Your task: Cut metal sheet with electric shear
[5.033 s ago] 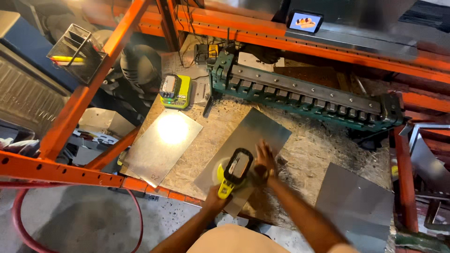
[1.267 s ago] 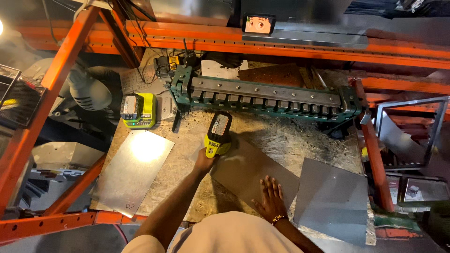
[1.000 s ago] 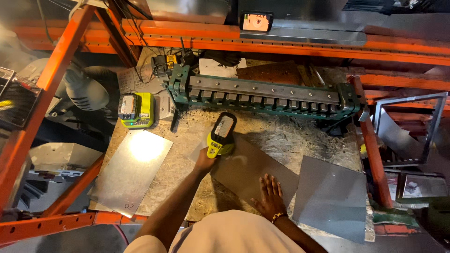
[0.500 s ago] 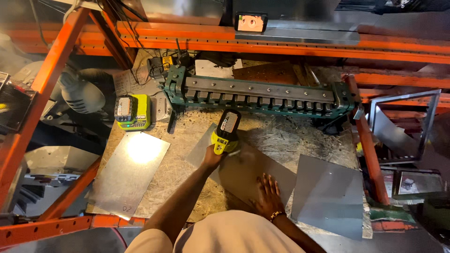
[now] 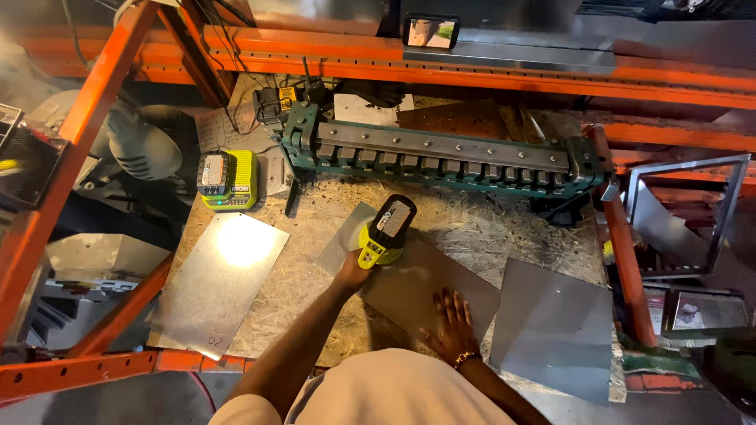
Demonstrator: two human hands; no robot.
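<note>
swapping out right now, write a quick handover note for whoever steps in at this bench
Left hand: gripping the yellow and black cordless power tool, which sits on the middle metal sheet.
Right hand: open, pressed flat on that sheet, holding it down.
Around: a second sheet lies to the left, a third sheet to the right; green sheet-metal brake at the back of the chipboard bench; battery charger at back left.
Done: no finished cut or bend is visible on the middle sheet.
Left: the other two sheets lie untouched.

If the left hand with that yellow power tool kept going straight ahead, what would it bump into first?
Probably the green bending machine across the bench. The left hand and cordless tool point up toward it over the metal sheet; depth is unclear.
</note>
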